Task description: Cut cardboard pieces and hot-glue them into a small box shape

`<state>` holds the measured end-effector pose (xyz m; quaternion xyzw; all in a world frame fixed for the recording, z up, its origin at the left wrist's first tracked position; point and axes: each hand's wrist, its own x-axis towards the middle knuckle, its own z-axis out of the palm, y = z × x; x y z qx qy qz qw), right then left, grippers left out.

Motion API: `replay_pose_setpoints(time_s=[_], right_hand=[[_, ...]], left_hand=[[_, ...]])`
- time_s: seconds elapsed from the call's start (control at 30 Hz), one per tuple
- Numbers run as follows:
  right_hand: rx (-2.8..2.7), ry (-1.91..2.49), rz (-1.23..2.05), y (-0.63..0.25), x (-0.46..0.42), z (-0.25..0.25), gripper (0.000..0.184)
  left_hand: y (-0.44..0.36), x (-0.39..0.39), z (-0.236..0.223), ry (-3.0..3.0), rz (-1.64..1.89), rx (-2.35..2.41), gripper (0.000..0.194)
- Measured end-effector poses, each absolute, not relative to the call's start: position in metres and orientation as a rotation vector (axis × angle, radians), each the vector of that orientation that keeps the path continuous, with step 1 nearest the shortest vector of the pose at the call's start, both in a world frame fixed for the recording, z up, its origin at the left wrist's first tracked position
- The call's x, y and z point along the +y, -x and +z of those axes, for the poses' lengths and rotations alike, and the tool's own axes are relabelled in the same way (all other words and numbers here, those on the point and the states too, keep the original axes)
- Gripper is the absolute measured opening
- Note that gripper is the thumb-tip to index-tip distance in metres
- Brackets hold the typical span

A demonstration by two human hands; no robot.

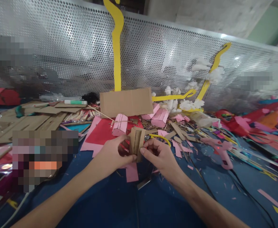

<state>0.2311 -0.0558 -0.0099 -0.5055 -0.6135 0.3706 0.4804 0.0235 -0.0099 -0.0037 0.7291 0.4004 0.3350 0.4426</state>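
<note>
A small folded piece of cardboard (137,142) is held upright between my two hands, above the blue table. My left hand (118,150) grips its left side with thumb and fingers. On the right edge, my right hand (156,152) pinches it. Just behind stands a pink paper box with dark edges (120,124), in front of a large cardboard box (126,102). Red paper (98,133) lies on pink paper to the left. Below my hands there is a pink paper strip (131,173).
A pink glue gun (221,150) with a black cord lies at right. Cardboard sheets (50,123) are stacked at left. Scraps (177,147) litter the table's middle right. Behind stands a perforated metal screen (81,47), with tall yellow strips (117,57) and white cotton tufts (215,75) before it.
</note>
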Motion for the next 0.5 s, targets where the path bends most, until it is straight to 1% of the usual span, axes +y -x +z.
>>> replay_pose_setpoints(time_s=[0.27,0.4,0.5], right_hand=[[-1.444,1.186,1.003,-0.231,-0.056,-0.002,0.024],[-1.352,1.169,1.068,-0.235,-0.057,0.003,0.029],[-1.336,1.191,1.069,-0.237,-0.058,0.006,0.032]], left_hand=[[-0.021,-0.006,0.001,-1.823,0.857,1.025,0.04],[-0.02,-0.008,0.011,-1.787,0.786,0.97,0.042],[-0.019,-0.008,0.012,-1.737,0.748,0.935,0.047]])
